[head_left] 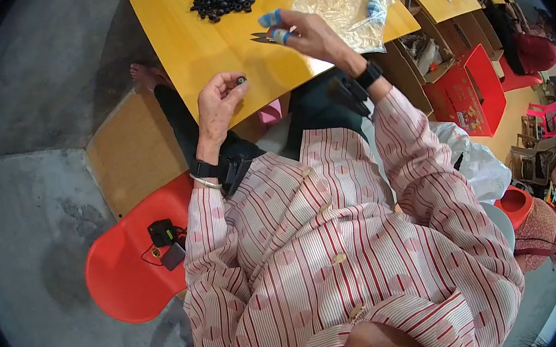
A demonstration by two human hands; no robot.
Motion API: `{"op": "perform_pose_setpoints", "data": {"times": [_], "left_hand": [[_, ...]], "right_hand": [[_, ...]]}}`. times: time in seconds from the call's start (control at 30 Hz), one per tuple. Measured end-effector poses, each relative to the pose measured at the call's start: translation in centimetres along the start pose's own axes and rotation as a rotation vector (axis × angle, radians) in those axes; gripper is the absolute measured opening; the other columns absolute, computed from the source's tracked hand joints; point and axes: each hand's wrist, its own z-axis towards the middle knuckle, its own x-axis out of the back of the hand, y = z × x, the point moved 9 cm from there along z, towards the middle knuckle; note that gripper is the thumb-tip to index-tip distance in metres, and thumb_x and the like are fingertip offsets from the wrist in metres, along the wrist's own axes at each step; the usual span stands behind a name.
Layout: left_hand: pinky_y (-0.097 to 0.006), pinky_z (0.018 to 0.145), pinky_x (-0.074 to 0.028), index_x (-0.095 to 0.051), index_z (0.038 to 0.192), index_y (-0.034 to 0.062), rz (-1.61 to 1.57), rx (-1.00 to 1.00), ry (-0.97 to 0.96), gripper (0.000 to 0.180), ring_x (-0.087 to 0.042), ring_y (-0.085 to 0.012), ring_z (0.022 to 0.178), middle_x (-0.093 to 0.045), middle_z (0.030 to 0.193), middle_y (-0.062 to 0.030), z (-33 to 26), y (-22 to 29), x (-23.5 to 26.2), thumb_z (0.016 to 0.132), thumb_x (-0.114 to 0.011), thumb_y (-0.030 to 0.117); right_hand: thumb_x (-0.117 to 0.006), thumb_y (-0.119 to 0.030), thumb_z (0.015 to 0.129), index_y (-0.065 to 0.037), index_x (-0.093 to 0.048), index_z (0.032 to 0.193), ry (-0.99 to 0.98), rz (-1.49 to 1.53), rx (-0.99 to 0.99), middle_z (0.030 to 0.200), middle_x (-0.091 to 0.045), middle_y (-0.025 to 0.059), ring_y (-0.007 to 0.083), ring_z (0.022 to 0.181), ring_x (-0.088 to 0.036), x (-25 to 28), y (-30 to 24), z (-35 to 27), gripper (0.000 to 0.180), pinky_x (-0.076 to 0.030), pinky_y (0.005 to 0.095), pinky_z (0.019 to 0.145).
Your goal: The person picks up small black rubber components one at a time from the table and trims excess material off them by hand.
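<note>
Over the near edge of the table, my left hand (218,108) pinches a small round black part (241,80) between thumb and fingertips. Its centre looks paler than its rim. My right hand (312,34), blue tape wrapped on two fingers, grips a small pair of scissors (262,38). The dark pointed blades are slightly apart and point left; the handles are hidden in the hand. The blades are away from the black part. Beyond both hands lies a pile of small black rings (224,0) on the yellow table (175,32).
A clear plastic bag (341,4) with some blue in it lies right of the pile. Cardboard and a red box (466,96) stand at the right. On a red chair (122,271) at the left sit small black devices (167,243). Other people are at the far right.
</note>
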Motion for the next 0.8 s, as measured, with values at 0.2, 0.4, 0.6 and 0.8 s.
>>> {"op": "perform_pose_setpoints", "data": {"times": [0.2,0.4,0.6,0.8], "left_hand": [[-0.018,0.064,-0.045,-0.060,0.097,0.0001,-0.046,-0.071,0.049,0.018,-0.054,-0.0049,0.071,-0.060,0.082,0.0005,0.9,0.2,0.0,0.081,-0.064,0.006],[-0.018,0.066,-0.045,-0.059,0.096,-0.0007,-0.098,-0.088,0.063,0.016,-0.054,-0.0049,0.072,-0.060,0.082,-0.0002,0.7,0.4,-0.5,0.081,-0.064,0.004],[-0.018,0.066,-0.044,-0.059,0.096,-0.0006,0.000,-0.009,0.043,0.018,-0.053,-0.0051,0.071,-0.060,0.081,-0.0003,1.3,1.4,-1.3,0.080,-0.065,0.005],[-0.017,0.066,-0.041,-0.059,0.099,0.0011,0.014,0.056,0.028,0.019,-0.050,-0.0037,0.072,-0.056,0.081,0.0025,1.3,1.9,-1.6,0.082,-0.064,0.007]], "right_hand": [[-0.055,-0.005,0.078,-0.003,-0.056,0.107,0.078,-0.341,-0.091,0.095,-0.066,0.0122,0.0259,0.090,-0.065,1.2,4.6,4.1,0.030,-0.051,0.0320,0.074],[-0.056,-0.004,0.070,-0.005,-0.054,0.092,0.131,-0.326,0.002,0.087,-0.066,0.0106,0.0345,0.084,-0.059,-0.7,5.5,6.2,0.022,-0.048,0.0434,0.074],[-0.057,-0.003,0.071,-0.009,-0.052,0.098,0.073,-0.415,-0.026,0.095,-0.062,0.0051,0.0285,0.095,-0.055,-1.5,5.4,5.2,0.028,-0.047,0.0397,0.079],[-0.058,-0.004,0.071,-0.010,-0.051,0.101,0.041,-0.420,0.001,0.093,-0.061,0.0064,0.0284,0.096,-0.055,-2.3,4.4,4.2,0.031,-0.047,0.0387,0.078]]}}
